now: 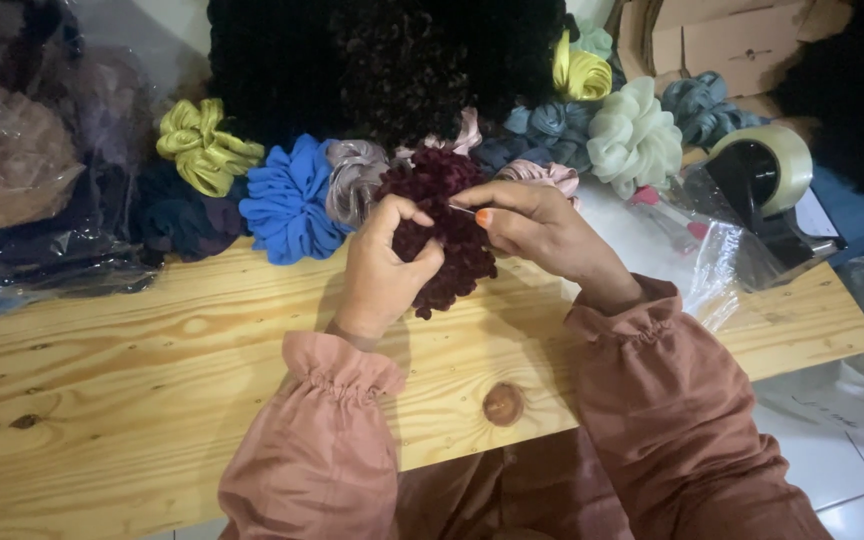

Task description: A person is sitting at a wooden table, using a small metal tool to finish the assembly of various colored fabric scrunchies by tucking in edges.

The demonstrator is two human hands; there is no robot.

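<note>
My left hand grips a dark maroon ruffled scrunchie above the wooden table. My right hand pinches a thin needle against the scrunchie's top; the fingertips have orange nails. Both arms wear dusty-pink sleeves with gathered cuffs. Part of the scrunchie is hidden behind my left fingers.
Behind the hands lie several scrunchies: blue, olive-yellow, grey, pale green, teal. A tape dispenser stands at the right, plastic bags of fabric at the left, and cardboard boxes at the back right.
</note>
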